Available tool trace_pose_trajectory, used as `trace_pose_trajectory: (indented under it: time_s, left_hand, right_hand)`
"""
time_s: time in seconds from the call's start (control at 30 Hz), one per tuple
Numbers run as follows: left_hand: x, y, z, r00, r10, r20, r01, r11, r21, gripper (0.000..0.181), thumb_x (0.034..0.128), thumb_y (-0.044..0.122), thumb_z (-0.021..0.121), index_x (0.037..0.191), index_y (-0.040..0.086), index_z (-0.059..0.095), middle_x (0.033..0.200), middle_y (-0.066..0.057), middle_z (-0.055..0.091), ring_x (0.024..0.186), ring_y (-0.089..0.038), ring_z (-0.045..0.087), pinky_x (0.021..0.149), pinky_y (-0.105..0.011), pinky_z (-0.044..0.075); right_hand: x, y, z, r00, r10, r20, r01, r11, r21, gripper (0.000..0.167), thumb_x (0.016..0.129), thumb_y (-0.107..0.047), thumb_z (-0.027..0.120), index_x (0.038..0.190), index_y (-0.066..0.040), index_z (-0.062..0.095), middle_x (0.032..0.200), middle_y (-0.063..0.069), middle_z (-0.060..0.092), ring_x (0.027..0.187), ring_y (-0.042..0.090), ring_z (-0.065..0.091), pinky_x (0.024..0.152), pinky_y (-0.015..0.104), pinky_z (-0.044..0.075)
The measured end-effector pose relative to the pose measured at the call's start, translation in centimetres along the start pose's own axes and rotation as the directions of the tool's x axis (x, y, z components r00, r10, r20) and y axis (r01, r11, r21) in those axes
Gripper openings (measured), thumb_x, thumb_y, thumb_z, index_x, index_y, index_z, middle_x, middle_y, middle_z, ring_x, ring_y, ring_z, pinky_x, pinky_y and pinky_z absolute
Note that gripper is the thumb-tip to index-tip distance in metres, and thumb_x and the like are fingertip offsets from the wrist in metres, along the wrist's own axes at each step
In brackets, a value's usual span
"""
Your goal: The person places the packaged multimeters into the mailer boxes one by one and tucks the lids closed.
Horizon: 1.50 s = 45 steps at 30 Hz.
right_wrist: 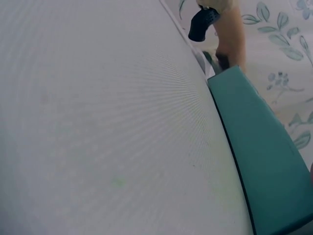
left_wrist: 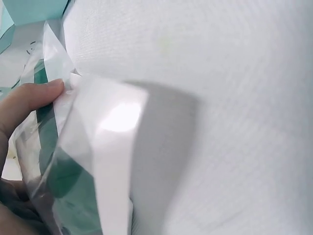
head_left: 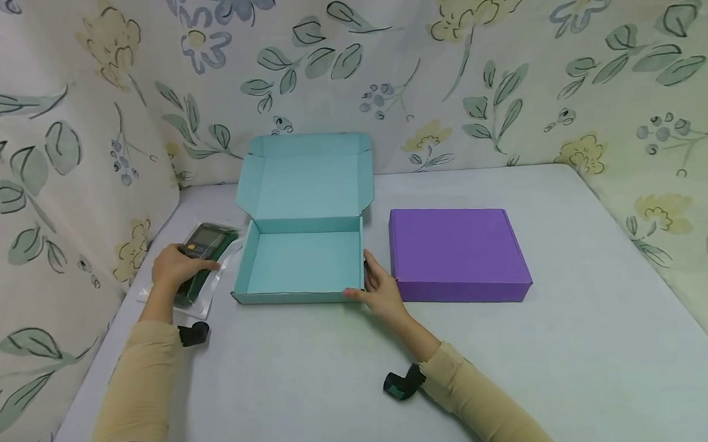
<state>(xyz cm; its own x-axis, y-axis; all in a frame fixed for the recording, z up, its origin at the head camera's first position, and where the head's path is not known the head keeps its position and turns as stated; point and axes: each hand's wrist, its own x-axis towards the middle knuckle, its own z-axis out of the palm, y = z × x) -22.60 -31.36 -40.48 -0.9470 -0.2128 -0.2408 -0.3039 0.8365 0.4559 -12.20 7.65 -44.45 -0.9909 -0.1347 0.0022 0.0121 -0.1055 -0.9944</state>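
Near the left edge of the tabletop, toward its back left corner, the left hand was clamped on a green device in a clear plastic bag, thumb on the side facing the boxes. Just right of it, near the back edge, a teal box stood with its lid raised, and the right hand, well apart from the left, gripped its front right corner, thumb at the front wall. Farther right, between that hand and the tabletop's right edge, lay a closed purple box.
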Motion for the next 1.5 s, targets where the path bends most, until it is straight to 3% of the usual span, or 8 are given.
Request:
trace_pose_trajectory:
  time_s: [0.4, 0.73, 0.9, 1.13, 1.33, 1.5]
  left_hand:
    - [-0.6, -0.4, -0.1, 0.996, -0.035, -0.078, 0.031, 0.998, -0.052, 0.096, 0.0796, 0.044, 0.074, 0.139, -0.018, 0.031, 0.128, -0.037, 0.043, 0.105, -0.044, 0.045, 0.086, -0.053, 0.042]
    - [-1.0, -0.1, -0.8, 0.988, -0.069, -0.141, 0.041, 0.981, -0.188, 0.097, 0.0812, 0.042, 0.074, 0.144, -0.015, 0.026, 0.14, -0.037, 0.037, 0.123, -0.048, 0.039, 0.101, -0.057, 0.038]
    - [-1.1, 0.4, -0.9, 0.976, -0.105, -0.191, 0.04, 0.948, -0.316, 0.096, 0.0826, 0.037, 0.074, 0.148, -0.01, 0.022, 0.148, -0.032, 0.031, 0.132, -0.047, 0.033, 0.108, -0.058, 0.032]
    - [-1.5, 1.6, -1.4, 0.95, -0.15, -0.275, 0.006, 0.887, -0.461, 0.095, 0.0805, 0.035, 0.076, 0.152, 0.001, 0.024, 0.153, -0.02, 0.031, 0.139, -0.036, 0.03, 0.113, -0.049, 0.03]
    - [-2.0, 2.9, -2.1, 0.921, -0.154, -0.357, -0.059, 0.853, -0.519, 0.094, 0.0772, 0.031, 0.08, 0.152, 0.007, 0.028, 0.152, -0.011, 0.034, 0.139, -0.025, 0.032, 0.114, -0.037, 0.03]
    - [-2.3, 4.2, -2.7, 0.913, -0.144, -0.382, -0.088, 0.845, -0.528, 0.094, 0.0771, 0.029, 0.081, 0.153, 0.013, 0.028, 0.153, -0.006, 0.034, 0.14, -0.02, 0.031, 0.115, -0.034, 0.029]
  right_hand:
    - [-0.1, 0.0, 0.1, 1.0, 0.008, 0.007, -0.008, 1.0, -0.03, 0.096, 0.081, 0.004, 0.075, 0.153, 0.003, 0.012, 0.16, 0.019, 0.009, 0.146, 0.029, 0.011, 0.115, 0.036, 0.021]
    - [-0.1, 0.1, 0.1, 1.0, 0.024, -0.011, -0.025, 0.999, -0.04, 0.096, 0.081, 0.003, 0.075, 0.154, -0.001, 0.013, 0.16, 0.017, 0.01, 0.146, 0.027, 0.014, 0.114, 0.032, 0.023]
    - [0.0, 0.1, 0.1, 1.0, 0.017, -0.007, -0.017, 0.999, -0.037, 0.095, 0.082, 0.004, 0.074, 0.154, 0.0, 0.013, 0.16, 0.018, 0.009, 0.146, 0.028, 0.013, 0.115, 0.033, 0.023]
    - [0.0, 0.1, 0.1, 1.0, 0.018, -0.009, -0.019, 0.999, -0.041, 0.094, 0.083, 0.005, 0.073, 0.154, 0.0, 0.012, 0.161, 0.016, 0.009, 0.146, 0.026, 0.012, 0.114, 0.033, 0.023]
    - [0.0, 0.1, 0.2, 1.0, 0.025, -0.009, -0.025, 0.999, -0.031, 0.095, 0.082, 0.005, 0.073, 0.155, -0.001, 0.012, 0.161, 0.016, 0.009, 0.146, 0.026, 0.013, 0.114, 0.033, 0.023]
    - [-0.1, 0.1, 0.2, 1.0, 0.029, -0.012, -0.029, 0.999, -0.029, 0.095, 0.082, 0.004, 0.074, 0.155, -0.002, 0.013, 0.161, 0.016, 0.009, 0.146, 0.026, 0.013, 0.114, 0.033, 0.023]
